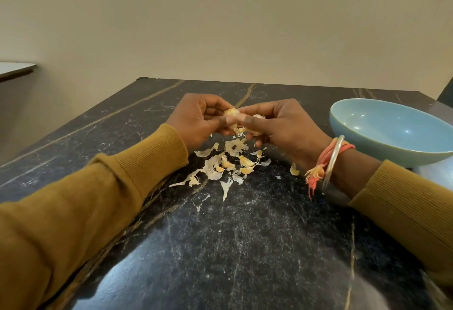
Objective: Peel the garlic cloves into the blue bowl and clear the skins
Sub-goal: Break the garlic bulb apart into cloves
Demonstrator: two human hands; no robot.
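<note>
Dark marble surface [245, 236]: left hand [193, 121] and right hand [286, 126] both pinch the garlic [231, 113]. Skins [215, 170] lie scattered at six o'clock, blue bowl [382, 126] at three.

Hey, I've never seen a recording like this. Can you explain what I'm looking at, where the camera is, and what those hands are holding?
There is no machine here, only a person's two bare hands. The single picture comes from a wide-angle camera worn on the head, looking forward and down. The left hand and right hand pinch garlic between them above a dark stone table. Papery skins and a few cloves lie beneath. A blue bowl stands to the right; no garlic shows inside.
</note>
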